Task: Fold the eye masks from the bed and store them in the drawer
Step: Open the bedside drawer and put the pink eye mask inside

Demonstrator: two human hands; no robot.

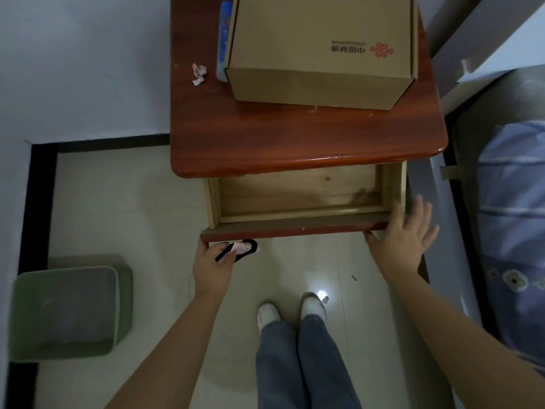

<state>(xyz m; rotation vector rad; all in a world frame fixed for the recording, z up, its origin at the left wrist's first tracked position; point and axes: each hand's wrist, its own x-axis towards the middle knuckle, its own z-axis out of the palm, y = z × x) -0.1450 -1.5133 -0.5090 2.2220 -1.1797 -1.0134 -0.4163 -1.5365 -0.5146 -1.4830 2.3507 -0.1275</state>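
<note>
Storing step: left hand (213, 262) pinches folded eye mask (237, 250) at 7 o'clock of open drawer (298, 230); right hand (405, 234) splayed, holding nothing, on front edge at 4 o'clock. Next prob: lift mask over front & drop in

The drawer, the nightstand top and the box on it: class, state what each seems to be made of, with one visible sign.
Drawer: pale, apparently unfinished wood; grain and a knot show inside.
Nightstand top: reddish wood or wood-look veneer, glossy; light glints along its front edge.
Box: brown cardboard, matte, with folded flaps and a printed logo.
</note>
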